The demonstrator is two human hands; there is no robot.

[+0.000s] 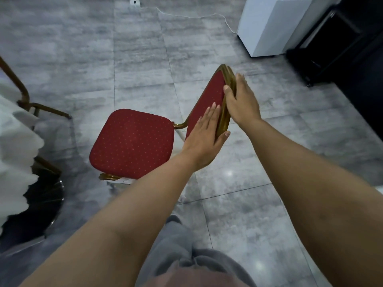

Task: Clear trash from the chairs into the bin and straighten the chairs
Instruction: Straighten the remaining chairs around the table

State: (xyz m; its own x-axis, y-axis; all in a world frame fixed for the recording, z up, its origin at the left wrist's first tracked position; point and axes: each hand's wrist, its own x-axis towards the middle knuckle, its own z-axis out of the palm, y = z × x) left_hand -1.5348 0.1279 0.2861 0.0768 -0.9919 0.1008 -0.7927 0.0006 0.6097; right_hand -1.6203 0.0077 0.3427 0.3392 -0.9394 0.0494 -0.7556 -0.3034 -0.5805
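Observation:
A red padded chair [132, 141] with a gold metal frame stands on the grey tiled floor, its seat bare and its backrest [207, 100] toward me. My left hand [205, 139] lies with straight fingers on the red front of the backrest, its thumb hooked over the gold top rail. My right hand [240, 100] holds the rail from behind, thumb on the red front and fingers on the rear side. I see no trash on the seat.
A table with a ruffled white cloth [14, 154] and a dark round base stands at the left, with another gold chair frame [31, 104] beside it. A white cabinet [267, 25] and black furniture [342, 48] are at the upper right. A white cable [194, 16] runs across the floor.

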